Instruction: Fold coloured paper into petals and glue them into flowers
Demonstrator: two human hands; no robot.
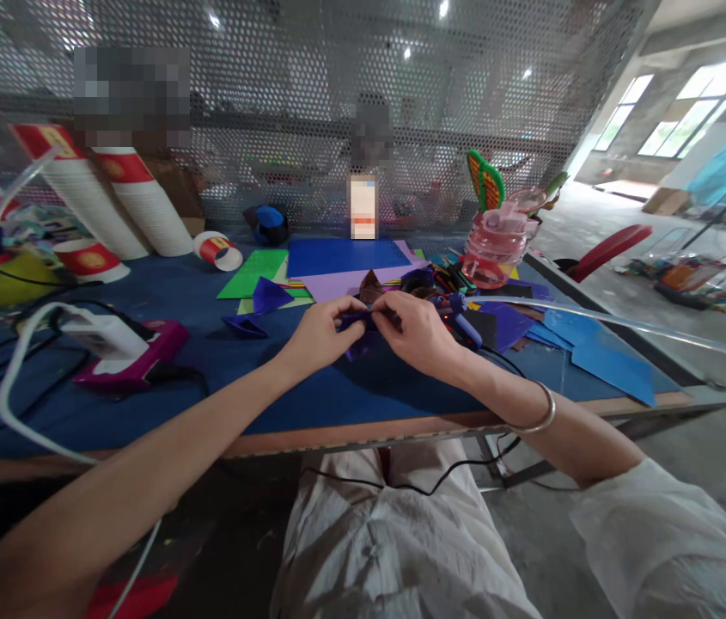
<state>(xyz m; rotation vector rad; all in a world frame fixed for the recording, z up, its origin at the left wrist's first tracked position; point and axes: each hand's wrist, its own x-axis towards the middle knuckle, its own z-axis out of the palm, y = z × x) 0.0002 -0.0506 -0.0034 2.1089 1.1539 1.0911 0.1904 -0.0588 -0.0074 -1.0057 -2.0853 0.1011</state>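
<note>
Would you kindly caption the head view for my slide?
Both hands pinch a folded purple paper piece above a blue table strewn with coloured sheets.

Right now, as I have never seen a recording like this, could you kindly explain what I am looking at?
There is one picture, taken by a camera worn on a person's head, looking forward and down. The two bare arms are that person's own. The left hand and the right hand together pinch a small folded piece of dark purple paper above a blue-covered work table. On the table lie flat coloured paper sheets, a blue glue gun, a pink plastic jar, stacked white-and-red paper cups and a white charger on a magenta block. A perforated metal screen stands behind.
</note>
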